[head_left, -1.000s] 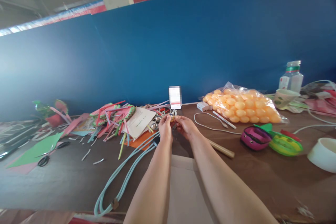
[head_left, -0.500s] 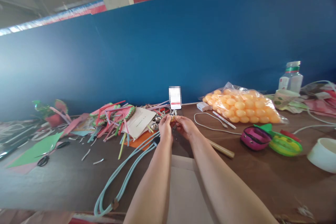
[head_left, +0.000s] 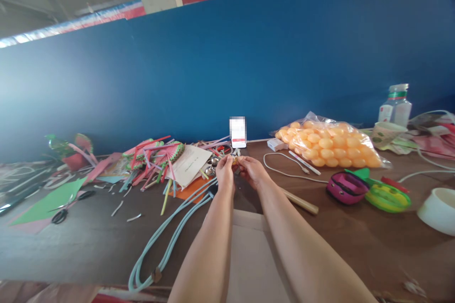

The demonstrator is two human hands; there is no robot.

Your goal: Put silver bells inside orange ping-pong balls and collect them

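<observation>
My left hand [head_left: 225,170] and my right hand [head_left: 251,170] meet over the middle of the table, fingers pinched. Between their fingertips is a small shiny gold-coloured piece [head_left: 234,160], too small and too covered to name exactly. Shiny silver balls [head_left: 210,171] lie just left of my left hand. A phone [head_left: 238,133] with a lit, partly blurred screen stands upright behind both hands. Partly covered by my right forearm, a wooden stick [head_left: 301,201] lies on the table.
To the left lie light-blue cords [head_left: 156,241], scissors [head_left: 64,210], green paper [head_left: 53,201] and a heap of folded paper strips [head_left: 152,161]. On the right are a bag of orange balls [head_left: 327,144], a white cable [head_left: 280,170], a purple pouch [head_left: 346,188] and a white roll [head_left: 439,210].
The view has shifted very slightly. Both hands keep their pinch on the small gold-coloured piece in nearly the same place.
</observation>
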